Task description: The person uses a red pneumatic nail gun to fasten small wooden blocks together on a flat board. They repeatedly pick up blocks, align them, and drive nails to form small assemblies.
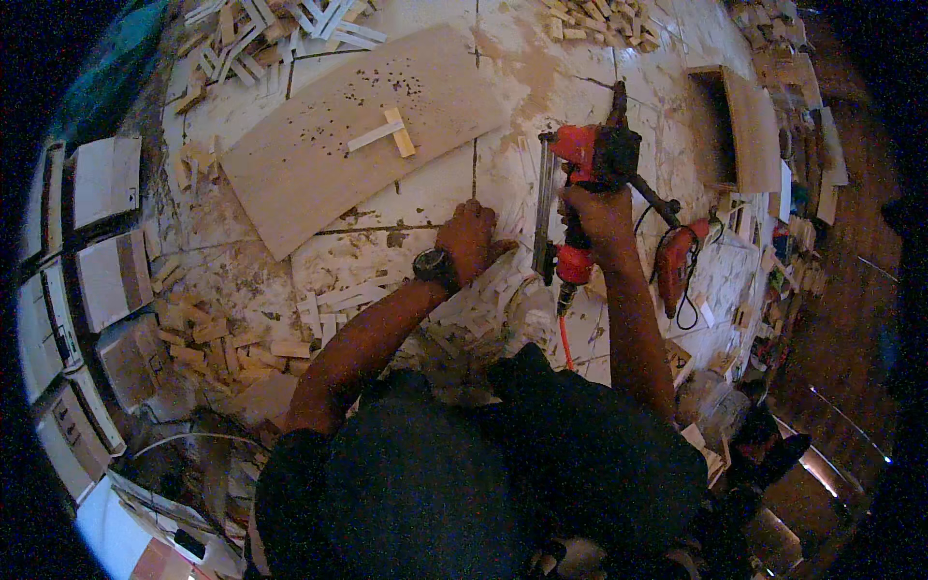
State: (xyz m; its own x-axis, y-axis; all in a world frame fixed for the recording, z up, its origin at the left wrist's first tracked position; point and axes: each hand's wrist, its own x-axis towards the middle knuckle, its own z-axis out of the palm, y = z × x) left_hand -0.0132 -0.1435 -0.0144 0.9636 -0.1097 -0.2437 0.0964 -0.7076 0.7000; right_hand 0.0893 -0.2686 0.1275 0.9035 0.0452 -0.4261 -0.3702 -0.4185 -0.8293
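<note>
My right hand (604, 217) is wrapped round the handle of a red and black nail gun (590, 155), which has a long magazine on its left side. An orange air hose (565, 338) runs from its lower end toward me. My left hand (469, 240), with a watch at the wrist, rests low over the tiled floor, thumb apart from the bent fingers; nothing shows in it. Thin pale wood strips (503, 275) lie beside it. Ahead, a wooden board (329, 184) bears two strips joined crosswise (391, 133) and many small dark bits.
A red corded power tool (677, 261) lies to the right, below an open wooden box (735, 130). Wood blocks (208, 333) pile at the left, with more strips (261, 39) and blocks (604, 21) at the far side. Panels (106, 184) line the left edge.
</note>
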